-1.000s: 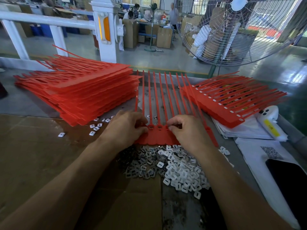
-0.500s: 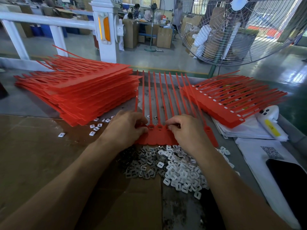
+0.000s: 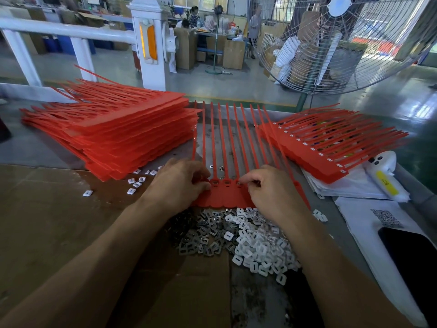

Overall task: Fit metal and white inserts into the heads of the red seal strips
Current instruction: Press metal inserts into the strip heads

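With our left hand (image 3: 179,183) pinching the strip (image 3: 224,195) head steady and our right hand (image 3: 267,188) pinching an unseen insert, we should seat it square before pressing.

The flat sheet of red seal strips (image 3: 227,195) at the worktop's middle is smooth, faintly glossy plastic. Near the front edge, small square metal inserts (image 3: 201,242) gleam grey beside matt white plastic inserts (image 3: 257,249). Brown corrugated cardboard (image 3: 47,221) looks dull; the bare grey worktop (image 3: 257,297) looks worn and stained
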Demonstrator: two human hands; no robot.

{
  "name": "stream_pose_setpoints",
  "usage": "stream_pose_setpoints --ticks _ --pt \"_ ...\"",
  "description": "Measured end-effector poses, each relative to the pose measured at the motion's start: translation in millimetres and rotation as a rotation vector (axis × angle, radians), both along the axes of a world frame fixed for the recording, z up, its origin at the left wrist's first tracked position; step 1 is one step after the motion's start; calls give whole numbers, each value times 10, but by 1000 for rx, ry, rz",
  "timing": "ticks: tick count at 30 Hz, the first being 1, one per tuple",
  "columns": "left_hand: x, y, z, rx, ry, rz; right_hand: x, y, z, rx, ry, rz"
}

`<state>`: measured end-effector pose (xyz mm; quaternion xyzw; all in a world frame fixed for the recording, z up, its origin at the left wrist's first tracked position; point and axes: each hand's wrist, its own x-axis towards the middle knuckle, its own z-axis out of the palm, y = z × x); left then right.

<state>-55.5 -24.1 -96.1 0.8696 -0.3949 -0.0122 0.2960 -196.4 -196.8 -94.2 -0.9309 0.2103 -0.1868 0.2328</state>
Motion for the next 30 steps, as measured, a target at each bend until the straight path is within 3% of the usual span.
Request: stream_pose_setpoints --ticks 17,25,30 --pt "25 5 -15 -3 3 -5 -25 20 50 18 -29 18" --pt "33 -1 -29 -11 -27 -13 -47 319 163 71 125 399" --pt "47 -7 -37 -20 -32 -11 -46 379 185 63 176 465"
